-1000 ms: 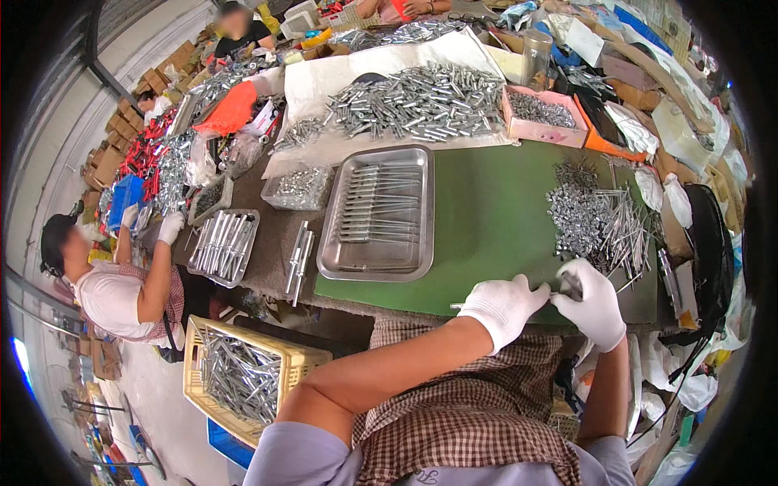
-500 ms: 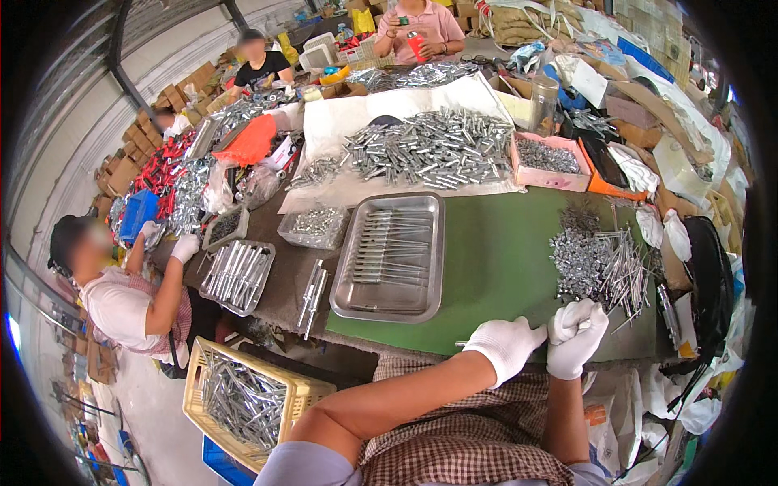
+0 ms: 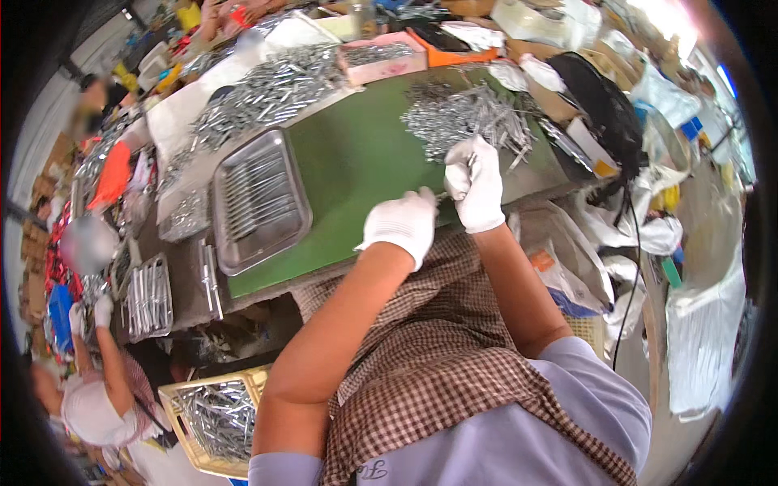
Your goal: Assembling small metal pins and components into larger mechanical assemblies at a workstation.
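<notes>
Since the earlier frame the view has swung, so that the desk, green-topped, now lies aslant, and the right hand, in a white knitted glove, stands more upright, with its wrist below the curled fingers. From my remote post I report the following. The left hand, likewise in a white knitted glove, points its bent fingers toward the right; the two are close together above the desk's near edge, a position that I judge gives the fine work a steady place close to the body. A small silver-grey metal part appears in the gap between them, mostly hidden; the fingers of both hands are bent inward, but I cannot tell which of them grip it. Just beyond the right hand lies a loose heap of small silver metal pieces, with thin silver metal rods at its right, apparently placed there for short reach. Well to the left, a rectangular silver metal tray holds slim silver metal assemblies in a parallel row; its raised rim, I judge, stops them rolling, and the row makes counting easy. Left of the tray, a few silver metal tubes lie side by side, touching no container.
</notes>
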Demonstrator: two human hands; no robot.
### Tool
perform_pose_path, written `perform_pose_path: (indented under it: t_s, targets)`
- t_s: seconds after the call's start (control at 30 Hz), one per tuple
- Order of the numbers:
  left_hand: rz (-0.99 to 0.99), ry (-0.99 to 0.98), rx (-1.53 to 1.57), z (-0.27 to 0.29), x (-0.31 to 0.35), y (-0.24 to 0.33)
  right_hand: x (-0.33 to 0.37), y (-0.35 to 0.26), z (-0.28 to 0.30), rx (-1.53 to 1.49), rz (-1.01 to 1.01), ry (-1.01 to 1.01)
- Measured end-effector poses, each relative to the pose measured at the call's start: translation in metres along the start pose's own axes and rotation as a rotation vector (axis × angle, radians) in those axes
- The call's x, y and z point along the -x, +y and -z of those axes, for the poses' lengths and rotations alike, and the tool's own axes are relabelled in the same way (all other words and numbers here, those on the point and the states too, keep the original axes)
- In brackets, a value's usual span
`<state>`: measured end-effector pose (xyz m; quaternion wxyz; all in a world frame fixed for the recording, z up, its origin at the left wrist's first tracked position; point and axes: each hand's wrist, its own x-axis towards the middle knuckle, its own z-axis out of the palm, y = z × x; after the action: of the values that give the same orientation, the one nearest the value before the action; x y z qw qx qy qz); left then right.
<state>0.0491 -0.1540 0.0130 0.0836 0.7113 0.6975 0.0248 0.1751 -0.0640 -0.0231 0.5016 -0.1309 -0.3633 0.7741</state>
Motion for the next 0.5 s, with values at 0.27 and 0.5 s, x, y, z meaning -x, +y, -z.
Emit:
perform_pose_path:
  t_s: [0.27, 0.5]
  targets:
    - [0.009, -0.094, 0.033, 0.007, 0.002, 0.009, 0.042, -0.022, 0.013, 1.618, 0.357, -0.226]
    - [0.011, -0.091, 0.008, 0.015, 0.015, 0.0, 0.038, -0.026, 0.007, 1.652, 0.361, -0.312]
